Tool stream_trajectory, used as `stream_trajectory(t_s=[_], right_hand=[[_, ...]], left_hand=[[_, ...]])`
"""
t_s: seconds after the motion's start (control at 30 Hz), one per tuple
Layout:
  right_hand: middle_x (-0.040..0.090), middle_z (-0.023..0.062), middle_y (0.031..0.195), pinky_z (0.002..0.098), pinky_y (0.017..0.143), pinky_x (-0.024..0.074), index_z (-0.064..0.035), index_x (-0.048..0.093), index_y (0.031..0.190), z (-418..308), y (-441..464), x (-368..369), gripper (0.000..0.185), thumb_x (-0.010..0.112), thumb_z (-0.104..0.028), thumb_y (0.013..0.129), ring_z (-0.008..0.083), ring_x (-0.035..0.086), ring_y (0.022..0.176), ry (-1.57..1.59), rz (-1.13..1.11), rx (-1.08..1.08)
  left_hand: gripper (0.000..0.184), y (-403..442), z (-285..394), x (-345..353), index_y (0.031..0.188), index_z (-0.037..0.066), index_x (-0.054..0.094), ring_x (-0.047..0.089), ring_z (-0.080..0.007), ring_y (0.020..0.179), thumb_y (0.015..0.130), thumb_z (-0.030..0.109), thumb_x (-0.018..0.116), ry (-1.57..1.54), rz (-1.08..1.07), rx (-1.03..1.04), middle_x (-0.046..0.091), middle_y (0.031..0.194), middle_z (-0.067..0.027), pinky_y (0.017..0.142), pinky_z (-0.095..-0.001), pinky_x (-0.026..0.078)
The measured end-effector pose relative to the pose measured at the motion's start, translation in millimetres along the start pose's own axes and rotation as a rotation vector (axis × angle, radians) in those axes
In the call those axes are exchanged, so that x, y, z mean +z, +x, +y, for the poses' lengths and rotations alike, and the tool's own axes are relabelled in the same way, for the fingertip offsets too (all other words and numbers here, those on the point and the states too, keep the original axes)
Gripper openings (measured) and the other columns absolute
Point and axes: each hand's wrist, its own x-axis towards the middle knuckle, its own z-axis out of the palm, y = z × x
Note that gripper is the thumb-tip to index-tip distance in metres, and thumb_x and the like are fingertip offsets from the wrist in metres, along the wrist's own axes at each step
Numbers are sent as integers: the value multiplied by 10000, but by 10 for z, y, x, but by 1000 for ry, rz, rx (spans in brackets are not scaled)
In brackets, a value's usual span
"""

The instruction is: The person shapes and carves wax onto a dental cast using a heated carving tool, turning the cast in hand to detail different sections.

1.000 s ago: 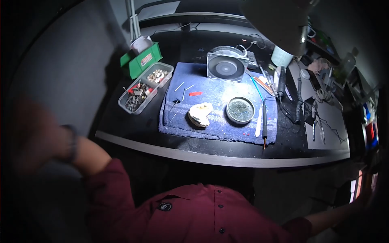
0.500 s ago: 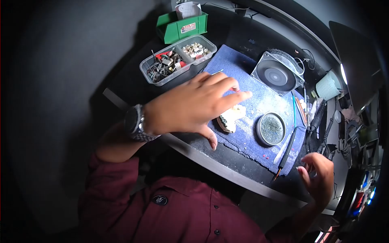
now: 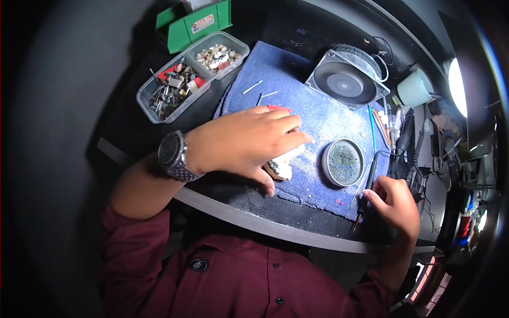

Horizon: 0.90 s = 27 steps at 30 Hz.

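My left hand (image 3: 246, 139), wearing a metal watch, hovers over a pale dental cast (image 3: 280, 168). Its thumb and fingers are spread, and it hides much of the cast. A red piece (image 3: 278, 108) shows just beyond the knuckles, mostly covered. My right hand (image 3: 395, 204) is at a black-handled pen-like tool (image 3: 370, 180) with a copper-coloured tip, lying at the right of the blue towel (image 3: 297, 79). The thumb tip overlaps the handle, with a gap between thumb and index finger. Between the hands stands a round dish (image 3: 325, 167) of grey-green granules.
A fan (image 3: 344, 85) stands at the towel's back. Leftward are a divided plastic box (image 3: 175, 115) of burs and white pieces, and a green bin (image 3: 193, 32). Thin sticks (image 3: 253, 87) lie on the towel. A pale cup (image 3: 415, 87), slim tools and cords crowd the right.
My right hand has moved up and left to the black-handled tool, which stays in place. My left hand has come lower over the cast. The view has shifted.
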Motion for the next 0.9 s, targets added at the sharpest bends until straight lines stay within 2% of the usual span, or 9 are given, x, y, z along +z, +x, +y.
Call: stream_trajectory(t_s=[0.07,0.23,0.33,0.47,0.5,0.57,0.73,0.87,0.9], right_hand=[[464,109,509,300,443,336,40,537,662,-24,6,-8,299,712,-157,802,117,417,451,43,-57,91],[454,90,506,307,439,321,34,535,653,19,11,128,317,712,-180,807,113,383,457,56,65,108],[493,123,495,333,449,361,38,552,637,36,7,126,344,712,-214,806,155,452,424,34,66,120],[468,-26,505,228,397,299,-23,516,646,38,-140,13,295,670,-138,870,35,417,425,598,-29,276],[436,-75,534,186,388,273,-51,508,689,74,-205,-2,252,641,-105,897,-2,388,430,780,-29,242],[440,-50,539,194,380,297,-42,506,744,67,-292,-33,183,623,-59,883,19,396,416,988,71,158],[480,41,627,205,378,353,-27,467,803,104,-209,31,146,596,-96,814,91,457,464,1344,489,-348],[531,70,646,228,436,447,41,574,857,-2,46,-75,184,484,-116,891,115,517,511,1223,696,-402],[593,99,695,249,479,488,71,624,924,74,109,-113,266,436,-118,920,128,577,556,1118,618,-480]], left_hand=[[803,-33,-32,78,1237,10,500,479,-320,1156,599,377,819,-95,85,1,522,1145,-129,936,-398,421],[738,-35,-57,106,1225,2,506,468,-322,1183,620,257,843,-287,73,-62,529,1143,-143,971,-386,414],[735,4,-43,117,1208,5,517,501,-310,1140,600,237,857,-266,129,-51,534,1116,-144,952,-374,429],[719,40,100,-74,1171,15,530,554,-302,1049,564,186,875,-365,285,-159,529,1083,-135,897,-369,466],[710,45,109,-89,1166,17,531,554,-293,1050,564,174,875,-365,397,-143,527,1085,-134,892,-365,468],[735,71,150,-139,1211,25,507,551,-239,1045,576,110,867,-267,585,-129,521,1099,-121,895,-332,470],[813,146,143,39,1313,35,422,558,-174,1033,618,41,844,-475,674,-142,522,1132,-94,907,-299,482],[811,189,229,130,1337,25,377,588,-140,993,665,33,830,-805,679,-227,522,1167,-102,858,-274,507],[826,212,241,149,1351,22,356,589,-135,988,672,29,825,-855,695,-241,520,1166,-103,856,-271,508]])
